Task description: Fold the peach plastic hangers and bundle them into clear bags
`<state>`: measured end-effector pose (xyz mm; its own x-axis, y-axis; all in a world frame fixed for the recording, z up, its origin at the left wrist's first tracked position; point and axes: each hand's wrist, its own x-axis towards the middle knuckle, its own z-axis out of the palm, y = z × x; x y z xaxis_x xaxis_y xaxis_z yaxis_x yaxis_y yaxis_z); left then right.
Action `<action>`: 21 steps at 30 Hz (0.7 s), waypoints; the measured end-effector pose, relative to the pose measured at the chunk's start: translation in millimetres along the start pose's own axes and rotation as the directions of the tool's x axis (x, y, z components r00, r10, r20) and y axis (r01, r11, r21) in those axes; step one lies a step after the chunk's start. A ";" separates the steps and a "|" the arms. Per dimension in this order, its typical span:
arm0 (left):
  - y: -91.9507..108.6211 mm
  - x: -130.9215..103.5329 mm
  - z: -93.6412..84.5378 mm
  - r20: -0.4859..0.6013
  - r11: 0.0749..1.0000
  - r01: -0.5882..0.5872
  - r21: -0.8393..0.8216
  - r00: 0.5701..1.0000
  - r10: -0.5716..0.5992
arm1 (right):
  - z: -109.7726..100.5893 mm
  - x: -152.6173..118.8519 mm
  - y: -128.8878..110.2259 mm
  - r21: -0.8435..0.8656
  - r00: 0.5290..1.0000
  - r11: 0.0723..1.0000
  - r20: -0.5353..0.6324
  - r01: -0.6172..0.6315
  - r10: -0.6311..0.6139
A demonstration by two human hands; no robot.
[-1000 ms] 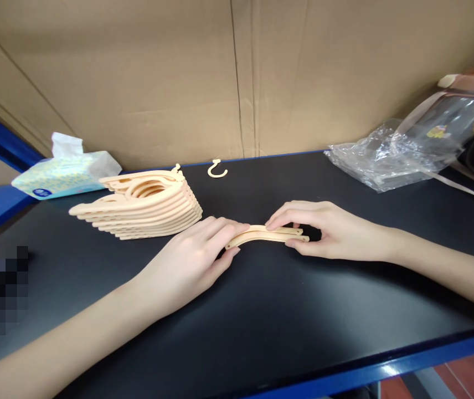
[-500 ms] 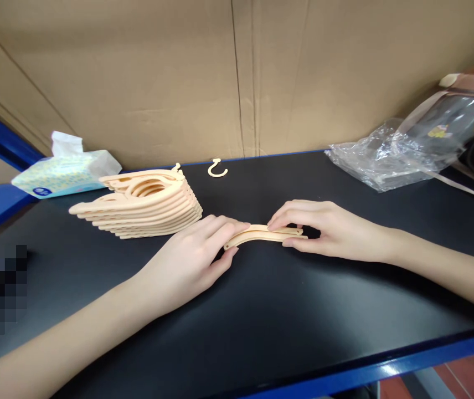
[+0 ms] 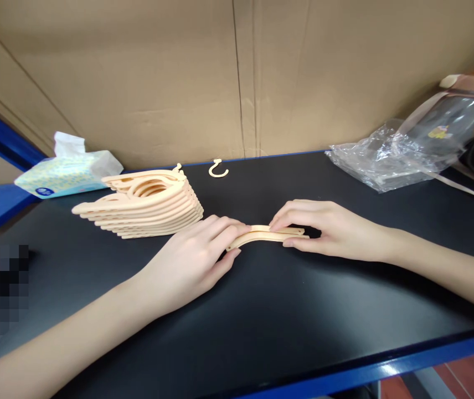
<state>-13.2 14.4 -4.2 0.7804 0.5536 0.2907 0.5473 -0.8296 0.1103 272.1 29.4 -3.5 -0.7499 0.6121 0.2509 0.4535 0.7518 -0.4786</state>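
Two curved cream plastic pieces (image 3: pixel 262 235) lie side by side low over the black table, between my hands. My left hand (image 3: pixel 204 249) pinches their left end between thumb and fingers. At the other end, my right hand (image 3: pixel 315 226) holds them with its fingertips behind and its thumb in front. A stack of cream folded hangers (image 3: pixel 149 208) sits just beyond my left hand. Farther back, a loose cream hook (image 3: pixel 219 169) lies on the table. My fingers cover part of both pieces.
A tissue pack (image 3: pixel 68 173) stands at the back left. Crumpled clear plastic (image 3: pixel 382 158) and a transparent bag with a strap (image 3: pixel 440 124) are at the back right. Cardboard (image 3: pixel 158 77) rises behind the black table (image 3: pixel 262 321), which has a blue front edge.
Both hands keep their hold on the curved pieces. The left ends of the pieces and my left hand appear shifted very slightly right, along with the view.
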 end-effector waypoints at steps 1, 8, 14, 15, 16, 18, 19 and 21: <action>-0.3 0.0 0.2 0.001 1.000 -0.003 0.011 1.000 0.003 | 0.2 0.2 0.0 -0.002 1.000 1.000 -0.003 0.005 -0.005; -1.9 0.4 1.6 -0.015 0.998 -0.046 0.047 0.999 0.047 | 1.6 -0.3 2.2 0.000 0.999 0.999 -0.018 0.044 -0.044; -2.3 0.6 0.9 -0.014 0.997 -0.063 0.048 0.998 0.063 | 1.3 0.3 2.2 0.008 0.999 0.999 -0.019 0.047 -0.047; -2.3 0.8 0.7 -0.015 0.997 -0.066 0.045 0.998 0.066 | 1.3 0.7 1.9 0.007 0.999 0.999 -0.019 0.047 -0.047; -2.3 1.0 0.6 -0.014 0.997 -0.068 0.044 0.998 0.068 | 1.4 1.0 1.8 0.005 0.999 0.999 -0.020 0.049 -0.049; -2.4 1.3 0.5 -0.013 0.997 -0.066 0.045 0.998 0.067 | 1.6 1.2 1.5 -0.006 0.998 0.998 -0.024 0.055 -0.055; -2.4 1.3 0.5 -0.013 0.997 -0.065 0.044 0.998 0.065 | 1.7 1.2 1.3 -0.012 0.998 0.998 -0.026 0.059 -0.059; -2.5 1.0 0.4 -0.011 0.997 -0.062 0.036 0.998 0.062 | 1.9 0.8 1.1 -0.019 0.998 0.998 -0.027 0.062 -0.063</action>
<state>-13.6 17.0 -4.6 0.8094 0.5002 0.3078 0.5089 -0.8589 0.0577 271.0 30.2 -5.4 -0.7639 0.5700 0.3027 0.4152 0.7930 -0.4457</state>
